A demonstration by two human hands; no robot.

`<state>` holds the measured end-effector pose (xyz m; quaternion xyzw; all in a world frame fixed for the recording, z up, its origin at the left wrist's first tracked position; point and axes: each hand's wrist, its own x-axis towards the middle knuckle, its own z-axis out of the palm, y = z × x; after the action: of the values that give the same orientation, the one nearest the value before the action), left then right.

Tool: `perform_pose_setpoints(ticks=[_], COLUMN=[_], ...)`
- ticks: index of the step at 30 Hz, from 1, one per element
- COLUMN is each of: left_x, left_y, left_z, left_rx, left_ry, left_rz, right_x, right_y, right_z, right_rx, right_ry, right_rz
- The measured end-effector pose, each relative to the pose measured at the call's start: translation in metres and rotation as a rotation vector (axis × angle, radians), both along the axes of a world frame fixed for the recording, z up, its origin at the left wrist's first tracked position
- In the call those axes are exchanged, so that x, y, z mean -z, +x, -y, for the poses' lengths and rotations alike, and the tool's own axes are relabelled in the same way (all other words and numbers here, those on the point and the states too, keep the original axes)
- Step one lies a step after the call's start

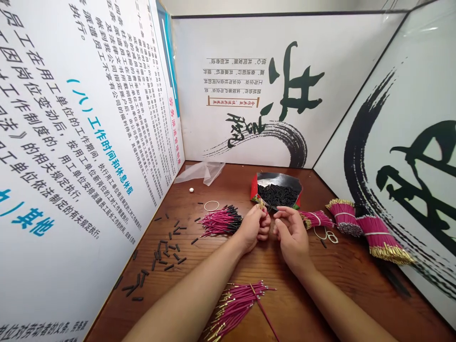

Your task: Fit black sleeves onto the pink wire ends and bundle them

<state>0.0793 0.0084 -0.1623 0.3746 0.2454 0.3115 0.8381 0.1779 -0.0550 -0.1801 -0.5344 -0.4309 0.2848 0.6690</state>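
Plainly, the left hand (254, 226) has wires (261, 204) pinched, tips toward the box (254, 187) just beyond, while the right hand (292, 233) curls loosely alongside, contents unclear.

Bright, soft light covers the big white boards with black writing (231, 38). The shiny brown wooden table (356, 275) looks darker. The picture stretches near its sides, so the boards lean and the left writing looks huge. The thin pink wires with gold tips (237, 303) look a bit fuzzy.
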Motion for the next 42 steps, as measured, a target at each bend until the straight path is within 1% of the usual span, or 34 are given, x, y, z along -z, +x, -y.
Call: perform_pose_setpoints(ticks=[4,7,9,11,14,16,18,20,22,26,30,33,37,39,40,42], left_x=[0.001,0.003,0.004,0.006,0.007,0.008,0.009,0.01,0.01,0.009,0.006,0.005,0.006,0.006,0.006,0.006], left_y=[0.0,0.001,0.001,0.001,0.0,-0.001,-0.002,-0.004,-0.005,-0.005,-0.004,-0.004,-0.005,-0.005,-0.005,-0.004], left_z=[-0.001,-0.002,-0.003,-0.004,-0.004,-0.005,-0.005,-0.006,-0.006,-0.007,-0.005,-0.004,-0.005,-0.006,-0.006,-0.007], left_rx=[0.012,0.043,0.057,0.067,0.08,0.098,0.123,0.146,0.162,0.168,0.129,0.12,0.149,0.146,0.141,0.134], left_ry=[-0.017,-0.034,-0.039,-0.049,-0.07,-0.072,-0.056,-0.041,-0.043,-0.071,-0.052,-0.039,-0.038,-0.046,-0.053,-0.075], left_rz=[0.014,0.044,0.063,0.071,0.066,0.065,0.087,0.134,0.174,0.149,0.09,0.089,0.129,0.132,0.131,0.133], right_x=[-0.009,-0.024,-0.037,-0.051,-0.068,-0.075,-0.076,-0.073,-0.068,-0.061,-0.062,-0.063,-0.063,-0.064,-0.064,-0.065], right_y=[-0.001,0.006,0.016,0.029,0.051,0.064,0.073,0.077,0.077,0.072,0.066,0.066,0.07,0.072,0.071,0.065], right_z=[0.004,0.003,-0.003,-0.015,-0.04,-0.06,-0.077,-0.089,-0.097,-0.102,-0.101,-0.1,-0.1,-0.099,-0.096,-0.087], right_rx=[0.034,0.073,0.094,0.068,-0.012,-0.021,-0.02,-0.078,-0.135,-0.155,-0.145,-0.123,-0.07,-0.029,-0.001,0.068], right_ry=[0.031,0.034,0.021,-0.031,-0.19,-0.359,-0.568,-0.74,-0.816,-0.82,-0.797,-0.781,-0.742,-0.666,-0.603,-0.419], right_rz=[0.065,0.151,0.254,0.426,0.724,0.915,1.157,1.392,1.504,1.524,1.515,1.508,1.448,1.399,1.359,1.198])
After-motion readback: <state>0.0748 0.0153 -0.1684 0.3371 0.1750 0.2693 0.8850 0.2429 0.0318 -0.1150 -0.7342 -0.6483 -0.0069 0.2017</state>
